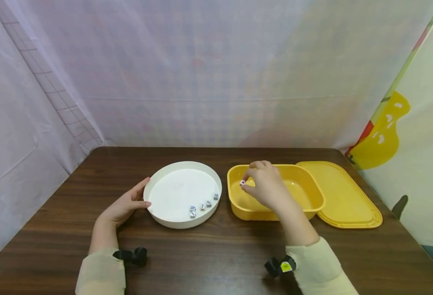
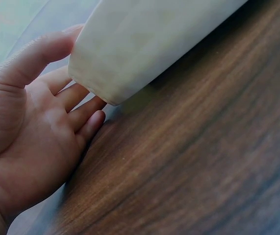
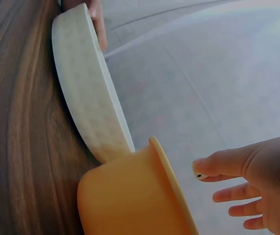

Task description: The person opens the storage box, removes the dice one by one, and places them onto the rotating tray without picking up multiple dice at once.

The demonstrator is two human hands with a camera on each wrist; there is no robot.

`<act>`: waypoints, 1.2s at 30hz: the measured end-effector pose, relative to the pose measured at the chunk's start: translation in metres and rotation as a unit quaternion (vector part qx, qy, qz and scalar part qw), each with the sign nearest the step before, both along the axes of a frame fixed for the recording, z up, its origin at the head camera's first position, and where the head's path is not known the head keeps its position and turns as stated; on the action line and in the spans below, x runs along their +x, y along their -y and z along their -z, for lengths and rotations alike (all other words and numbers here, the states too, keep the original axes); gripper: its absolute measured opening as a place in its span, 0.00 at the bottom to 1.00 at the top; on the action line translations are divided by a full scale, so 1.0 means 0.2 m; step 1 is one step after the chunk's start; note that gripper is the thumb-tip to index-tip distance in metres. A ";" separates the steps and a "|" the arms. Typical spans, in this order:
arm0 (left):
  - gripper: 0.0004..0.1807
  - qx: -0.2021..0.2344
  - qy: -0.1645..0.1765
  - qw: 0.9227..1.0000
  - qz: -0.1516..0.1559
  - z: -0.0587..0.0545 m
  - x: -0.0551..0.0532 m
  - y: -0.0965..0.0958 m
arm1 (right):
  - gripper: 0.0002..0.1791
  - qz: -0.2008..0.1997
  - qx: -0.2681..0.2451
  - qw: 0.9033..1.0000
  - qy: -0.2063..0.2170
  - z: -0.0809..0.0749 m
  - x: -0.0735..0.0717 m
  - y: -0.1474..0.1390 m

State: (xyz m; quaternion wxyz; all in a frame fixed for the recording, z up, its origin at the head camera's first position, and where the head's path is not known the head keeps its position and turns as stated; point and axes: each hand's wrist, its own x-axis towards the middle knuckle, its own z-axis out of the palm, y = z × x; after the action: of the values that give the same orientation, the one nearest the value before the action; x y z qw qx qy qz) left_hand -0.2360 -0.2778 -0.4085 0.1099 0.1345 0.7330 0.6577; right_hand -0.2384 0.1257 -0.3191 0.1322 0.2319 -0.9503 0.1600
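In the head view, my right hand (image 1: 266, 184) is over the yellow container (image 1: 275, 215), pinching a small white die (image 1: 242, 182) between thumb and fingertips. The die (image 3: 197, 170) also shows at the thumb tip in the right wrist view, higher than the container's rim. My left hand (image 1: 124, 205) rests against the left side of a round white tray (image 1: 176, 224), its thumb and fingers spread along the wall. The left wrist view shows that hand's fingers fairly straight beside the tray's wall (image 2: 130, 49). Several dice (image 1: 202, 207) lie near the tray's front right edge.
A yellow lid (image 1: 343, 196) lies flat to the right of the container, partly behind it. All stand on a dark wooden table (image 1: 201, 254). Pale cloth (image 1: 216, 82) hangs behind the table's far edge.
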 end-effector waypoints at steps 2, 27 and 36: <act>0.48 -0.001 0.000 1.000 0.000 0.00 0.00 0.00 | 0.07 -0.007 -0.002 1.000 -0.008 0.00 0.00 0.02; 0.47 0.001 -0.001 1.000 0.001 0.00 0.00 0.00 | 0.05 -0.053 0.025 0.997 -0.044 0.06 0.04 0.21; 0.48 0.001 -0.001 1.000 0.001 0.00 0.00 0.00 | 0.06 -0.075 0.030 0.995 -0.055 0.08 0.04 0.25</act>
State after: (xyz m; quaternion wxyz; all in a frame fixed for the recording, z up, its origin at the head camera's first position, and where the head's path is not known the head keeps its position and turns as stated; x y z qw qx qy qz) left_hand -0.2361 -0.2775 -0.4076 0.1098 0.1365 0.7322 0.6582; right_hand -0.2301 0.0758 -0.3351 0.1655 0.3147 -0.9259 0.1280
